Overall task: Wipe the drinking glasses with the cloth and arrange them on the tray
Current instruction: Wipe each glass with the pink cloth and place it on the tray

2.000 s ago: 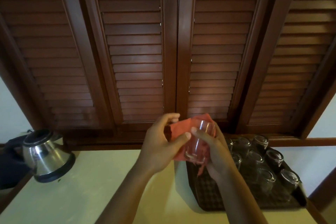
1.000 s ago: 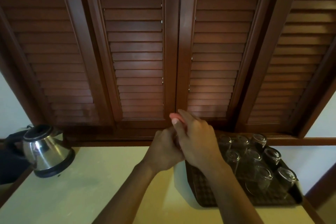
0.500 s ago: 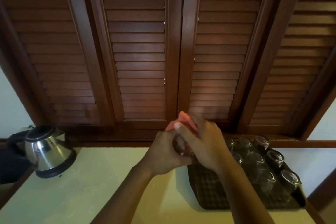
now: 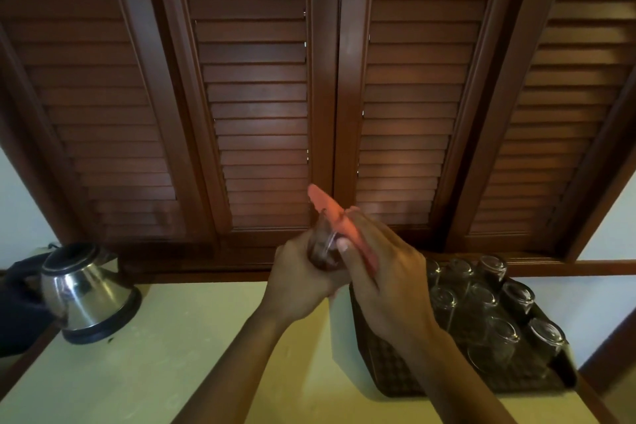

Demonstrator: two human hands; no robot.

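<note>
My left hand grips a clear drinking glass held above the table, near the left edge of the tray. My right hand presses a red-orange cloth against the glass; one corner of the cloth sticks up above both hands. Much of the glass is hidden by fingers and cloth. A dark woven tray lies at the right of the table, holding several upturned glasses in rows.
A steel electric kettle stands at the far left of the pale yellow table. Dark wooden louvred shutters rise right behind the table. The table's right edge runs close beside the tray.
The glass, earlier in plain view against the cloth, is now mostly wrapped by both hands. The right hand has turned over it, and the cloth's corner has risen above the hands.
</note>
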